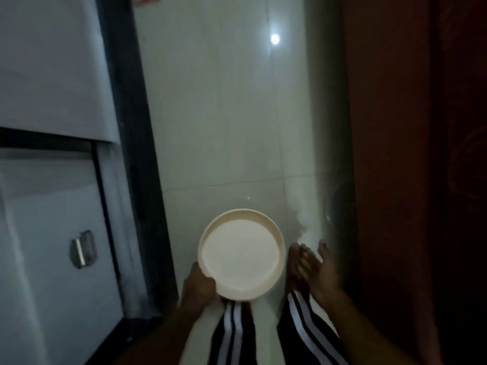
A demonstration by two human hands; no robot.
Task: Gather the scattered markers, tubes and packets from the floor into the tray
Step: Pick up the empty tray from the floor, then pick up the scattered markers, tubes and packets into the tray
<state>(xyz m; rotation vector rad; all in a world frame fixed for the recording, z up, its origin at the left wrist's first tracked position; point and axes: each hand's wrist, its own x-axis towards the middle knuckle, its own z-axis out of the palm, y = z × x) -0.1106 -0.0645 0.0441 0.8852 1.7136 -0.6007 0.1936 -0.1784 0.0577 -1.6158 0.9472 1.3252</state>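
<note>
You are holding the tray (pixel 242 255), a round cream-coloured one, out in front of you, low over the pale tiled floor (pixel 224 114). Your left hand (pixel 199 287) is gripping its near-left rim, thumb over the edge and fingers under. Your right hand (pixel 320 270) is hanging apart from the tray on its right, fingers spread and empty, though motion blur is softening it. Just left of that hand, a bare foot (pixel 299 266) is showing on the tiles, and your striped trouser legs (pixel 300 317) are filling the near edge of the view.

Judging by what is showing, the gathering is not yet starting in earnest: the tray is looking completely bare inside, and no marker, tube or packet is appearing anywhere on the visible stretch of floor. A small reddish patch (pixel 146 0) at the far end, near the top edge, is too cut off to identify. A grey cabinet (pixel 47 206) with a metal latch is running along the left, and a dark reddish surface (pixel 395 127) is closing off the right.

So everything is still left to do, and the items are presumably lying outside this view.
</note>
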